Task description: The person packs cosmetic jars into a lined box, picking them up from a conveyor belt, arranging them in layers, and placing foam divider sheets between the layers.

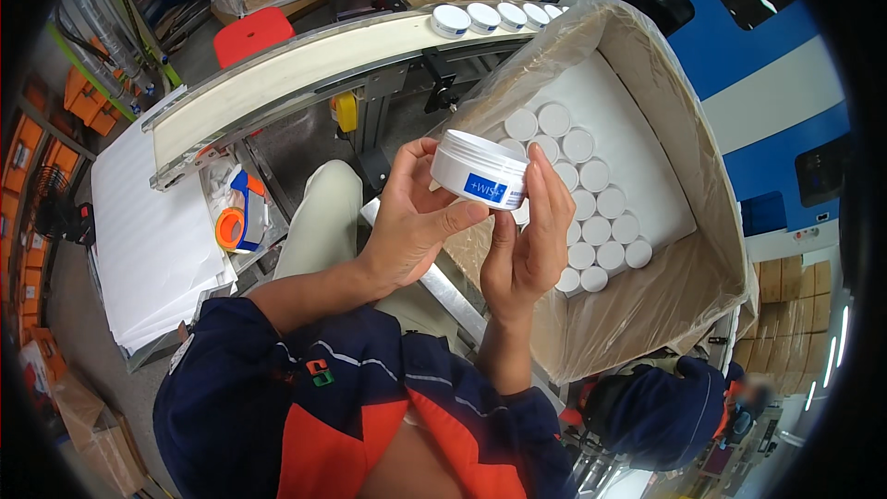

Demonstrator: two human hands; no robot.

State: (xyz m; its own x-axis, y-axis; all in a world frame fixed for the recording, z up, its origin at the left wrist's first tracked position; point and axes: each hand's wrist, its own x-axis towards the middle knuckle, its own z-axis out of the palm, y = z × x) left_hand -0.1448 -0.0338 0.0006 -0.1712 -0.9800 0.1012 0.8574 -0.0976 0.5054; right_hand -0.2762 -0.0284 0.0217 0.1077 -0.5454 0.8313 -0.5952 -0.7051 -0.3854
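Note:
Between my two hands is a round white jar [462, 164] with a threaded rim and a blue label facing me. My left hand [411, 212] grips its left side, thumb below the label and fingers behind. On the jar's right side rest the fingers of my right hand [531, 240], its thumb under the edge. Just beyond and to the right stands a carton [707, 185] lined with clear plastic. Several white round jars [596, 230] are laid in rows inside it on a white sheet. More labelled white jars [451, 20] stand in a line on the conveyor belt.
The pale conveyor belt [305, 57] curves across ahead of me. White foam sheets [152, 249] are stacked at the left, beside an orange-and-blue tape dispenser [238, 217]. A red stool [251, 35] stands behind the belt. Another person [661, 411] sits at the lower right.

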